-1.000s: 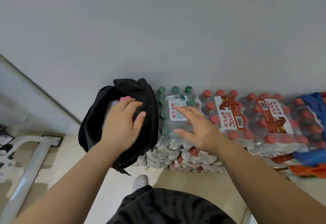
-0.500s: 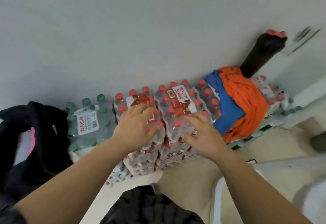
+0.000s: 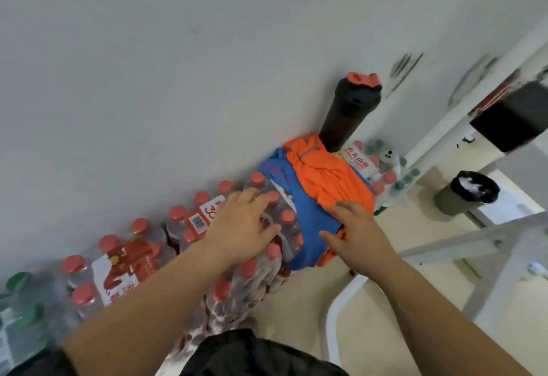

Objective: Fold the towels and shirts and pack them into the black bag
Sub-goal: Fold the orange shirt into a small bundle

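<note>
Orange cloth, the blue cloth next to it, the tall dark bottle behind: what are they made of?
The crumpled orange cloth: soft matte fabric, likely synthetic sportswear; deep wrinkles, grey seam trim. The blue cloth: similar thin matte fabric, hangs limply in soft folds. The tall dark bottle with orange lid: probably hard plastic with a slight sheen, though coated metal can't be ruled out.

Shrink-wrapped packs of red-capped water bottles (image 3: 192,223) stand in a row along a pale wall (image 3: 178,64). The left hand (image 3: 243,229), fingers spread, rests flat on one pack. Just beside it, the right hand (image 3: 360,232) lies with straight fingers on a blue shirt (image 3: 308,218). The shirt is draped over the packs, and an orange shirt (image 3: 329,180) overlaps it. A dark flask (image 3: 347,111) with an orange lid stands behind the orange shirt, against the wall.
</note>
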Tool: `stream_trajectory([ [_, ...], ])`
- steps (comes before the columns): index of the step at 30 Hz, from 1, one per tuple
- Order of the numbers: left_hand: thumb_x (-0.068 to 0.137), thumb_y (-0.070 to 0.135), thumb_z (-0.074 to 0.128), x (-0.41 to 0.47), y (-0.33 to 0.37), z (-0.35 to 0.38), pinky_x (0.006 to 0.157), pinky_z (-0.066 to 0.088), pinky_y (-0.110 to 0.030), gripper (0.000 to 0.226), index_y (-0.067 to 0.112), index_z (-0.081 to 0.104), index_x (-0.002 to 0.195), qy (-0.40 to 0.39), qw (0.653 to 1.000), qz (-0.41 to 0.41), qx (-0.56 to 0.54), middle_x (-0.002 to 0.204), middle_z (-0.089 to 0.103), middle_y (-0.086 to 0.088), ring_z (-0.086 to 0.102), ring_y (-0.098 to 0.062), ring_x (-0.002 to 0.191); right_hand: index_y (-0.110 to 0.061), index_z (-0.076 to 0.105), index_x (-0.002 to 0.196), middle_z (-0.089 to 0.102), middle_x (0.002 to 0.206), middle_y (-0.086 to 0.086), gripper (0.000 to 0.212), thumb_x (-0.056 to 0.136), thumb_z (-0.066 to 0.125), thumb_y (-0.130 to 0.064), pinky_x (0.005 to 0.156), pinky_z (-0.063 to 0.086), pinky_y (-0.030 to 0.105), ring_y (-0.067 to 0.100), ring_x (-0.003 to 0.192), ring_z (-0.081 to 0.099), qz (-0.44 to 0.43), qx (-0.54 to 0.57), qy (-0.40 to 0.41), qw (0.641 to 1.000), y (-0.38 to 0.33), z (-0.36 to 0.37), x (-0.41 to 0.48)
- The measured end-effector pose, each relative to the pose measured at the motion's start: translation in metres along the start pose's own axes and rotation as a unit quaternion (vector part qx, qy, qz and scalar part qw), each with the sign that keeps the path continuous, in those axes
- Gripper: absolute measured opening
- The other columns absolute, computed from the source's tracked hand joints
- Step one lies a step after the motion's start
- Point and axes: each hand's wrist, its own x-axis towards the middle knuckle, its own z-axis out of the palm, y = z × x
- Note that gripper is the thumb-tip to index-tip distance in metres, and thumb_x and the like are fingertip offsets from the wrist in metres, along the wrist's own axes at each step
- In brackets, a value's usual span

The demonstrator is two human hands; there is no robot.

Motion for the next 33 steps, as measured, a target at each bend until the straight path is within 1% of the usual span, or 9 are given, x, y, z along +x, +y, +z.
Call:
stream_trajectory([
  [4, 0.075, 0.073, 0.029, 0.059, 0.007, -0.001, 0.105, 0.041, -0.047, 0.084, 0.028, 0.045, 0.144, -0.034, 0.999, 0.027, 0.015, 0.143, 0.046, -0.003, 0.043, -0.03, 0.13, -0.021, 0.059, 0.138, 0.049, 0.144, 0.008, 0.057, 0.086, 0.074, -0.04, 0.114, 0.033, 0.037, 0.027, 0.135, 0.044, 0.032, 0.001, 0.016, 0.999, 0.012, -0.014, 0.032],
  [8, 0.089, 0.06, 0.053, 0.107, 0.021, 0.003, 0.107, 0.04, -0.048, 0.068, 0.028, 0.04, 0.148, -0.053, 0.997, 0.049, 0.029, 0.149, 0.041, -0.005, 0.039, -0.031, 0.132, -0.02, 0.059, 0.138, 0.05, 0.143, 0.006, 0.065, 0.083, 0.066, -0.054, 0.115, 0.034, 0.038, 0.026, 0.133, 0.046, 0.049, -0.007, -0.001, 0.999, 0.025, -0.024, 0.061],
  [15, 0.09, 0.053, 0.057, 0.16, 0.038, 0.019, 0.106, 0.042, -0.05, 0.069, 0.024, 0.038, 0.15, -0.053, 0.998, 0.006, 0.016, 0.149, 0.043, -0.006, 0.043, -0.032, 0.13, -0.024, 0.057, 0.137, 0.051, 0.142, 0.003, 0.054, 0.089, 0.056, -0.048, 0.111, 0.036, 0.041, 0.032, 0.126, 0.047, 0.03, -0.03, -0.016, 0.999, 0.056, -0.034, 0.114],
  [17, 0.09, 0.054, 0.054, 0.17, 0.043, 0.022, 0.104, 0.043, -0.05, 0.07, 0.027, 0.035, 0.152, -0.056, 0.998, -0.017, 0.011, 0.148, 0.045, -0.006, 0.044, -0.033, 0.129, -0.022, 0.057, 0.137, 0.054, 0.14, 0.004, 0.053, 0.09, 0.049, -0.045, 0.109, 0.037, 0.041, 0.032, 0.125, 0.049, 0.014, -0.016, -0.004, 1.0, 0.063, -0.034, 0.129],
  [21, 0.079, 0.063, 0.035, 0.184, 0.054, 0.025, 0.102, 0.045, -0.05, 0.077, 0.032, 0.039, 0.15, -0.069, 0.996, -0.059, 0.02, 0.144, 0.049, -0.004, 0.047, -0.034, 0.124, -0.024, 0.055, 0.14, 0.056, 0.136, 0.006, 0.046, 0.095, 0.057, -0.036, 0.11, 0.035, 0.039, 0.03, 0.126, 0.048, -0.008, 0.032, -0.015, 0.999, 0.071, -0.034, 0.155],
  [24, 0.078, 0.061, 0.029, 0.19, 0.056, 0.031, 0.095, 0.049, -0.047, 0.073, 0.029, 0.056, 0.137, -0.03, 0.997, -0.07, 0.019, 0.13, 0.061, 0.0, 0.053, -0.032, 0.114, -0.025, 0.06, 0.133, 0.062, 0.122, 0.009, 0.048, 0.087, 0.064, -0.039, 0.104, 0.042, 0.041, 0.033, 0.115, 0.053, -0.038, 0.046, -0.021, 0.998, 0.076, -0.031, 0.167],
  [28, 0.079, 0.043, 0.05, 0.193, 0.068, 0.026, 0.089, 0.052, -0.041, 0.045, 0.022, 0.074, 0.111, 0.035, 0.994, -0.1, -0.028, 0.105, 0.073, -0.004, 0.063, -0.032, 0.102, -0.019, 0.073, 0.111, 0.067, 0.099, 0.009, 0.032, 0.082, 0.06, -0.028, 0.088, 0.049, 0.044, 0.035, 0.095, 0.058, -0.087, 0.044, 0.015, 0.995, 0.085, -0.026, 0.174],
  [30, 0.078, 0.029, 0.06, 0.187, 0.079, 0.018, 0.092, 0.05, -0.03, 0.038, 0.021, 0.077, 0.11, 0.075, 0.988, -0.111, -0.083, 0.106, 0.075, -0.003, 0.065, -0.027, 0.101, -0.018, 0.075, 0.096, 0.068, 0.09, 0.007, 0.024, 0.081, 0.059, -0.026, 0.081, 0.049, 0.044, 0.033, 0.087, 0.058, -0.113, 0.075, 0.048, 0.99, 0.089, -0.025, 0.173],
  [33, 0.079, 0.016, 0.071, 0.17, 0.09, 0.003, 0.09, 0.04, -0.012, 0.032, 0.023, 0.078, 0.109, 0.134, 0.974, -0.115, -0.141, 0.11, 0.074, 0.006, 0.064, -0.008, 0.101, -0.018, 0.07, 0.092, 0.066, 0.089, 0.002, 0.019, 0.085, 0.058, -0.032, 0.081, 0.045, 0.039, 0.027, 0.087, 0.057, -0.159, 0.128, 0.064, 0.977, 0.085, -0.033, 0.167],
])
